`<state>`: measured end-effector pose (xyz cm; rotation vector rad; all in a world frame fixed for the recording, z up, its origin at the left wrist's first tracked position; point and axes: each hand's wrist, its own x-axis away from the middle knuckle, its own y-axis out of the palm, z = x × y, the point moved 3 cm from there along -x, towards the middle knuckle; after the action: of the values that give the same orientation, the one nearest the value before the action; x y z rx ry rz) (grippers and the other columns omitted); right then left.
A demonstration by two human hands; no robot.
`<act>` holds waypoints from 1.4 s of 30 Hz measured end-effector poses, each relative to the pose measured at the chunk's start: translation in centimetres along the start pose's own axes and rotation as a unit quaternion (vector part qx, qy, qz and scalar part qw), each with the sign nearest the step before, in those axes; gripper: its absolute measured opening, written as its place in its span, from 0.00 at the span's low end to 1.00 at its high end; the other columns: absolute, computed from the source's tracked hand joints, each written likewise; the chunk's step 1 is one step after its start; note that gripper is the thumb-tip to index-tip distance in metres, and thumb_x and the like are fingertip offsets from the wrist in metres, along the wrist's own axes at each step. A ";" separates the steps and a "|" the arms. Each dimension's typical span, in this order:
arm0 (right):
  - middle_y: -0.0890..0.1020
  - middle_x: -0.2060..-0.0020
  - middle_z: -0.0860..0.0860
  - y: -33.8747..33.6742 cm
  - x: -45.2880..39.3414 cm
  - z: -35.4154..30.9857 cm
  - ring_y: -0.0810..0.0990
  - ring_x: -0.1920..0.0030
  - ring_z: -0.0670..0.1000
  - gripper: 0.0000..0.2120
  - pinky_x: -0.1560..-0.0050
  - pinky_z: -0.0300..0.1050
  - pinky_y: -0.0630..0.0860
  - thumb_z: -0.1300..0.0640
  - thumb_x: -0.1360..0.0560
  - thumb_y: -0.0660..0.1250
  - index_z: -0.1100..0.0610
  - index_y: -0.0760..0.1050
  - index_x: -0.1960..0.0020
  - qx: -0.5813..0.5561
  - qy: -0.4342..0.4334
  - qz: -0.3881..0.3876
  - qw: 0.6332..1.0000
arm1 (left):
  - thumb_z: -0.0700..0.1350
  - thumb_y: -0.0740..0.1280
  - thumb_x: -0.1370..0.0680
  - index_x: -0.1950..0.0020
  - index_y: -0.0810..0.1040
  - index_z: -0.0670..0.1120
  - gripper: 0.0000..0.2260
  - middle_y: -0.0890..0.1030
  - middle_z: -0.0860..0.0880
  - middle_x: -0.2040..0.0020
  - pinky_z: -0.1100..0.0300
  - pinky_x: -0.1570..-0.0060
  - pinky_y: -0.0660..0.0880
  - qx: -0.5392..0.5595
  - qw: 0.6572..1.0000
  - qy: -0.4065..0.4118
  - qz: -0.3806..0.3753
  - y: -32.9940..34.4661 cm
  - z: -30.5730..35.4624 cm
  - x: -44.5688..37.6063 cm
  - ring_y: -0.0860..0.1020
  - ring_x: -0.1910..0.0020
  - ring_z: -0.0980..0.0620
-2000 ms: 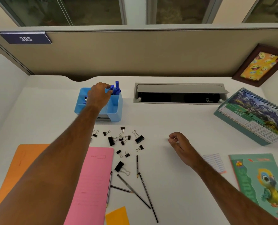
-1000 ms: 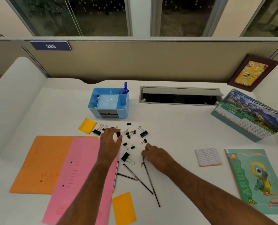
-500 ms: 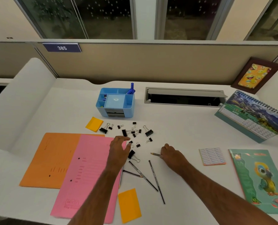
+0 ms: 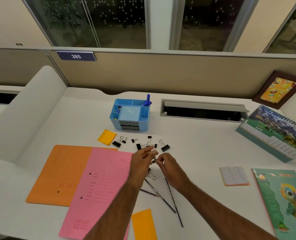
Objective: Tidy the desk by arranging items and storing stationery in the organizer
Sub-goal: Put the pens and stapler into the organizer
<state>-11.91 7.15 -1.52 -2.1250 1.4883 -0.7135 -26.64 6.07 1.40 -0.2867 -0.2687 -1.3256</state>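
Note:
A light blue organizer (image 4: 131, 126) stands at the back middle of the white desk, with blue pens (image 4: 148, 101) upright in its rear right compartment. Several black binder clips (image 4: 165, 147) lie scattered in front of it. My left hand (image 4: 141, 164) and my right hand (image 4: 169, 166) meet fingertip to fingertip just below the clips, both pinching a thin dark pencil (image 4: 154, 160) that is mostly hidden by the fingers. Three more pencils (image 4: 174, 200) lie on the desk under my forearms. One binder clip (image 4: 152, 176) sits just below my left hand.
An orange folder (image 4: 57, 174) and a pink folder (image 4: 100, 187) overlap at the left. Yellow sticky pads (image 4: 107, 137) (image 4: 143, 224) lie nearby. On the right are a desk calendar (image 4: 273, 134), a small notepad (image 4: 233, 175) and a green parrot notebook (image 4: 282, 201). A cable slot (image 4: 202, 110) opens behind.
My left hand left the organizer and came down to the clips. My right hand picked a pencil off the desk, and both hands have now met on it.

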 end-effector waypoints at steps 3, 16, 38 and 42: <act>0.76 0.56 0.41 0.0 -0.6 -0.9 0.76 0.54 0.43 0.06 0.52 0.47 0.76 0.50 0.16 0.61 0.51 0.72 0.49 -0.034 -0.003 0.036 0.999 | 0.44 0.75 0.23 0.38 0.83 0.47 0.14 0.88 0.52 0.48 0.58 0.45 0.80 0.038 0.999 -0.011 -0.016 -0.7 0.8 -0.7 0.85 0.46 0.54; 0.80 0.59 0.46 -1.8 -2.7 1.3 0.75 0.62 0.43 0.10 0.59 0.38 0.72 0.44 0.21 0.67 0.49 0.73 0.55 -0.068 0.090 0.001 0.994 | 0.46 0.74 0.22 0.39 0.85 0.49 0.12 0.86 0.55 0.44 0.65 0.49 0.81 -0.014 0.995 0.077 0.054 -5.2 7.2 -8.2 0.82 0.43 0.60; 0.79 0.60 0.45 -0.6 -1.0 5.5 0.77 0.59 0.47 0.20 0.57 0.43 0.71 0.32 0.30 0.70 0.48 0.71 0.56 0.203 0.134 -0.176 0.954 | 0.51 0.71 0.19 0.37 0.84 0.46 0.14 0.85 0.49 0.39 0.54 0.41 0.80 -0.242 0.947 0.187 0.101 -9.5 11.5 -26.2 0.81 0.41 0.53; 0.81 0.59 0.45 -0.5 -1.3 5.5 0.80 0.58 0.48 0.19 0.53 0.45 0.75 0.33 0.28 0.69 0.49 0.73 0.56 0.212 0.140 -0.175 0.951 | 0.50 0.70 0.19 0.37 0.84 0.45 0.14 0.85 0.48 0.40 0.53 0.38 0.78 -0.324 0.920 0.200 0.097 -9.2 10.0 -26.6 0.81 0.39 0.50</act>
<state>-8.38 8.95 -5.64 -2.0179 0.9630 -1.3757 -41.80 31.80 1.86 -0.5694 0.5493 -1.2114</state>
